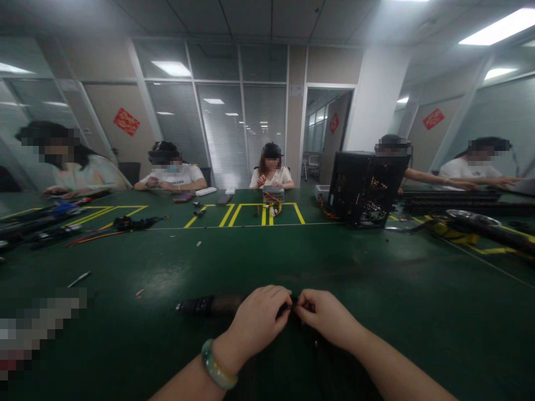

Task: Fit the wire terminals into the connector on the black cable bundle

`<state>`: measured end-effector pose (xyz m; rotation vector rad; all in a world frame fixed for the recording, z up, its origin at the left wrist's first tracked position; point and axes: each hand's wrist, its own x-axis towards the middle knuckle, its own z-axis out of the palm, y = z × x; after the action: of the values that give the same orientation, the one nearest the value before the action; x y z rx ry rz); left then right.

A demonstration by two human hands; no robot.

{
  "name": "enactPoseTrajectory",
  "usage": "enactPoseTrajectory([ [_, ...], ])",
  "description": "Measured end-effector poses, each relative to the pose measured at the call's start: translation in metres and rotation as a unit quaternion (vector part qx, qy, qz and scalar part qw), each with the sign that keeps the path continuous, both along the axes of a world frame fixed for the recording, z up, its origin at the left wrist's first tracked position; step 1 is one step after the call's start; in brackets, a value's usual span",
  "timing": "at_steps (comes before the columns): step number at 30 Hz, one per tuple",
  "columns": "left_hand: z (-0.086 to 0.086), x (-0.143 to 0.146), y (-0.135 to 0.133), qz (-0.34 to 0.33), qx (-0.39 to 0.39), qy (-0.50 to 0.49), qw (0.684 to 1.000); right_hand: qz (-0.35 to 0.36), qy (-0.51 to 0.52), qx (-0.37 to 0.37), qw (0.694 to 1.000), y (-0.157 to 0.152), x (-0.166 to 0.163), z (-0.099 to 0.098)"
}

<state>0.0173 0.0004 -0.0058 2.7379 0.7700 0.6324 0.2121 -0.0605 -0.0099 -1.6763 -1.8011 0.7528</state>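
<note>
A long dark rod-shaped object [225, 304], with a black ringed left end and a brownish middle, lies across the green table in front of me. My left hand [263, 317] rests over its right part, fingers curled inward and thumb bent towards the fingertips. Close beside it, my right hand [328, 317] is closed in a pinch, its fingertips almost meeting those of the left. Whatever sits between the fingertips is dark and too small to make out. Under the right hand, a small shiny tip [316, 343] shows against a dark patch.
Beyond lie yellow tape marks [246, 205], a power supply with wires [273, 196], a black computer case [359, 189] and dark cables [134, 223]. A pen-like stick [79, 279] lies to the left. Several people sit around the table's far side.
</note>
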Motion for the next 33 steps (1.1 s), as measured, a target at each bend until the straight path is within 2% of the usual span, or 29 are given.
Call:
enactPoseTrajectory([
  [8,0.0037,-0.0009,-0.0002,-0.018,0.007,0.005,1.0,0.009,0.012,-0.001,1.0,0.0001,0.0006,-0.0031],
  [19,0.0024,-0.0007,-0.0007,0.019,-0.011,0.0,1.0,-0.007,0.01,0.004,1.0,-0.0003,-0.0002,-0.0014],
  [28,-0.0008,-0.0006,0.0014,-0.013,-0.005,-0.005,1.0,-0.008,-0.008,0.013,1.0,0.0006,0.0001,-0.0038],
  [33,0.0002,-0.0017,0.0006,0.007,-0.022,-0.015,1.0,-0.007,-0.002,0.004,1.0,0.0003,0.0009,-0.0052],
])
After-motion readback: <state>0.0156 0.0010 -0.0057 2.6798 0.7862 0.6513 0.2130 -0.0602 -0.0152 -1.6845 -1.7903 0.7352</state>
